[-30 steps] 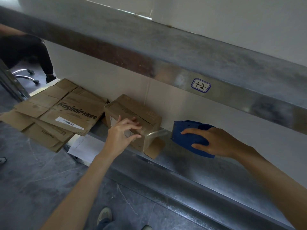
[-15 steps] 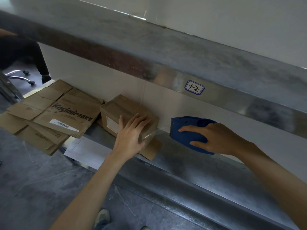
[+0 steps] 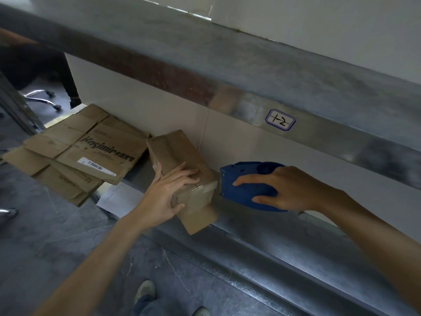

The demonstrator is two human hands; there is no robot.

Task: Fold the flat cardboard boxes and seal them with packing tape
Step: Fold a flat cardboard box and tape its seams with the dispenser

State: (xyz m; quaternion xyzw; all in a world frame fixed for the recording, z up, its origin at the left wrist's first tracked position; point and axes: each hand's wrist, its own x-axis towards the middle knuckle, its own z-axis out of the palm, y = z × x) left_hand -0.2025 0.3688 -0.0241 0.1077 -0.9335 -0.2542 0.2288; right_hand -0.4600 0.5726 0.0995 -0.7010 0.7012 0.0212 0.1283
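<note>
- Left hand pressed flat on the folded cardboard box, fingers spread over its top and near end, thumb hooked under the lower edge; steadying, not clamping.
- Right hand wrapped around the blue tape dispenser, whose nose sits just beside the box's right end.
- Strip of clear packing tape visible across that end seam, running from box to dispenser mouth; apparently not yet cut.
- Box standing on the steel shelf against the white back panel, one loose flap hanging below its near end.
- Judged progress: one box folded into shape and one seam mostly taped; cutting the tape and pressing it down seemingly remaining, perhaps another seam too.
- Further left, a stack of flat cardboard boxes overhanging the shelf end, none folded, so most of the job appears left.
- Above, an upper steel shelf with a handwritten label; below, grey floor and shoes.
</note>
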